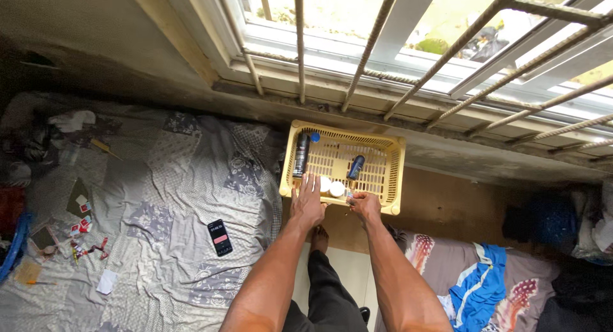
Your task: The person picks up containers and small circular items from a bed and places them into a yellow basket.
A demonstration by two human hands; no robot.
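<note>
Head view, item by item.

Yellow basket [389,169]: perforated plastic, rectangular, seen from above. We find it at the centre of the scene, just below the window sill, over a brown floor.

Left hand [308,201]: we see it laid palm-down on the near left rim of the basket, fingers spread apart and reaching over the edge, gripping nothing that we can make out.

Right hand [366,204]: at the near rim, right of the left hand. Its fingers are drawn together near a small item at the edge; we cannot tell whether they pinch it or only the rim.

Contents of the basket: a tall black bottle [301,156] lying along the left wall; a blue cap [315,138] at the far left corner; a dark blue bottle [355,167] lying tilted near the middle; two white round lids [336,188] at the near edge, between the hands.

Patchwork bedspread [179,211]: grey, floral, filling the left of the scene. On it we note a black phone [219,237] with a lit screen, well apart from the basket.

Barred window [408,45]: far side, metal rods across.

Blue cloth [479,287]: near right, on a patterned cover.
</note>
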